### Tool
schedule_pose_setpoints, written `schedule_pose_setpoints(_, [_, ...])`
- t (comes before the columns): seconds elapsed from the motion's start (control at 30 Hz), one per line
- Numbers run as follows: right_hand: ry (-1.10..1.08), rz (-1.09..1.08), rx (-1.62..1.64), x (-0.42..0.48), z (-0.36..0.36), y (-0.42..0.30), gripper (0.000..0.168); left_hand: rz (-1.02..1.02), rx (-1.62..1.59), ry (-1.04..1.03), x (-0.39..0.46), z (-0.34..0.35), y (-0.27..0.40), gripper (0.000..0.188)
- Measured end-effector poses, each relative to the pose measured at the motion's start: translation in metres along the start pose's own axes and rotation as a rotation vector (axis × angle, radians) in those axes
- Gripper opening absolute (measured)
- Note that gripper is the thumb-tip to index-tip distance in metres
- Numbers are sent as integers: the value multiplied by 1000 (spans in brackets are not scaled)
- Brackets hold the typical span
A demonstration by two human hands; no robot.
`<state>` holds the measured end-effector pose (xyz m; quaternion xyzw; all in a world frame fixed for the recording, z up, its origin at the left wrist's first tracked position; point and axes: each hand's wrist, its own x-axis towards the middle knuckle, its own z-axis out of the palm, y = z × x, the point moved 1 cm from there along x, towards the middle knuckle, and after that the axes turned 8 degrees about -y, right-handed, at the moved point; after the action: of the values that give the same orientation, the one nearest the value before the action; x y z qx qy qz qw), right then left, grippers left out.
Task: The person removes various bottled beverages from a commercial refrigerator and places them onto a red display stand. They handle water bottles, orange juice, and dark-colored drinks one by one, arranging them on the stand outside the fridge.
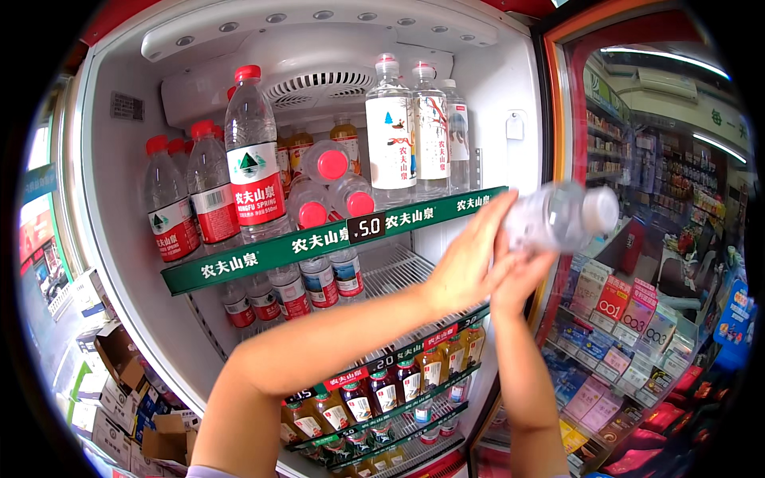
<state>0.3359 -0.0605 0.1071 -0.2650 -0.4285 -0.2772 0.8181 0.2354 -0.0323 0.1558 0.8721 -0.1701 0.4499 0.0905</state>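
Both my hands are raised at the right side of an upright drinks cooler, around a clear plastic bottle point(553, 216) with a white cap that lies tilted, its cap to the right. My left hand point(469, 257) is at the bottle's base end, its fingers pointing up. My right hand point(523, 278) grips the bottle from below. The bottle is blurred. On the top shelf, behind a green shelf strip point(275, 253), stand red-capped water bottles point(254, 167) at the left. Several bottles lie stacked with caps forward point(331, 165) in the middle, and tall white-labelled bottles point(389, 131) stand at the right.
Lower wire shelves hold more water bottles point(320, 287) and bottled drinks point(358, 406). The cooler's glass door point(553, 137) stands swung out at the right, with small boxed goods point(621, 305) visible through it. Cardboard boxes point(110, 388) are piled on the floor at the lower left.
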Motion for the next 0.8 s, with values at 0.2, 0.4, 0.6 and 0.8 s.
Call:
schedule_pose_setpoints(0.2, [-76, -135, -237, 86, 42, 6, 74, -95, 128, 75, 29, -30, -17, 70])
schedule_pose_setpoints(0.4, [-263, 175, -363, 113, 66, 26, 72, -219, 124, -94, 22, -46, -26, 89])
schedule_pose_setpoints(0.6, [-372, 309, -574, 118, 78, 36, 65, -243, 151, -152, 22, -47, -38, 93])
schedule_pose_setpoints(0.8, [-504, 392, -818, 119, 81, 50, 68, -281, 158, -127, 25, -46, -42, 89])
